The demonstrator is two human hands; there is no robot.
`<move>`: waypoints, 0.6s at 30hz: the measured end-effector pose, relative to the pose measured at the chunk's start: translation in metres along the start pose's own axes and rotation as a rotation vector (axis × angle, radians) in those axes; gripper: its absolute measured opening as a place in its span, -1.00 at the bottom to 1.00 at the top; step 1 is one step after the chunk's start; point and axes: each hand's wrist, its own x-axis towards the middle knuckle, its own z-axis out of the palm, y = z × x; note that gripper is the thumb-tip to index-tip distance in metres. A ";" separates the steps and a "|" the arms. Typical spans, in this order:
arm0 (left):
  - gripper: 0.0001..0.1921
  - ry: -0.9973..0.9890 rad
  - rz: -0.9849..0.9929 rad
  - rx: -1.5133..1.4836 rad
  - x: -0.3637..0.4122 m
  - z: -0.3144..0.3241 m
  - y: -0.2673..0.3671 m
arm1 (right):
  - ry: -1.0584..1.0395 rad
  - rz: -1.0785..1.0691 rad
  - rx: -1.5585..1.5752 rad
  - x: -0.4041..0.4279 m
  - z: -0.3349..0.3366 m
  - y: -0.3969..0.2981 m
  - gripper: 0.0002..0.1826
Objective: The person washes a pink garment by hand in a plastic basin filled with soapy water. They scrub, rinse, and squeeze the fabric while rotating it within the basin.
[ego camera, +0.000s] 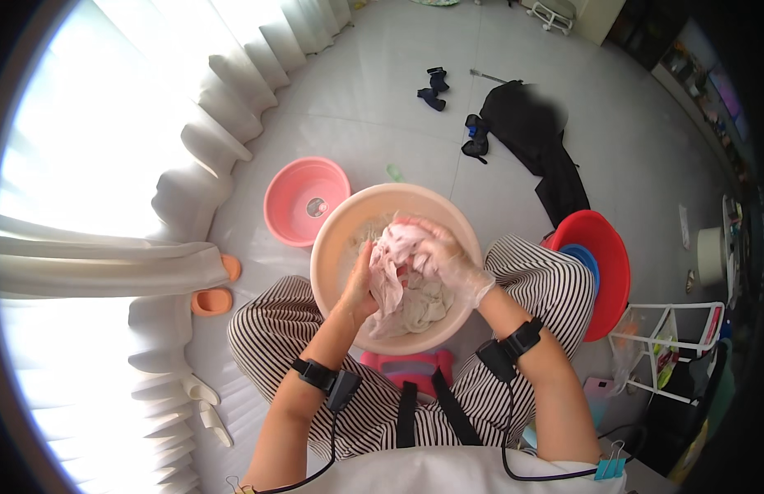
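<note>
A peach plastic basin (340, 216) stands between my knees, with wet pale fabric (426, 312) lying in the water. Above it, a light pink cloth (388, 281) is bunched between both hands. My right hand (440, 256), in a thin clear glove, grips the upper part of the cloth, its fingers curled round it. My left hand (360, 281) holds the cloth's left side, with the thumb up along its edge. The lower end of the cloth hangs down towards the fabric in the basin.
A smaller pink basin (289, 204) stands at the upper left of the peach one. A red basin (613, 278) with a blue one (584, 262) inside stands beside my right knee. Black fabric (520, 123) lies on the floor ahead. White curtains (190, 191) line the left; a white rack (662, 305) stands right.
</note>
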 end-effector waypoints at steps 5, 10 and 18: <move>-0.60 0.082 -0.077 -0.122 -0.006 0.013 -0.008 | -0.104 -0.650 -1.076 -0.035 0.044 0.053 -0.89; -0.57 0.035 -0.171 -0.178 0.010 0.008 -0.052 | -0.044 -0.946 -1.485 -0.009 0.012 0.052 -0.79; -0.64 0.032 -0.130 -0.148 0.016 0.007 -0.041 | 0.025 -0.952 -1.271 -0.023 0.048 0.040 -0.78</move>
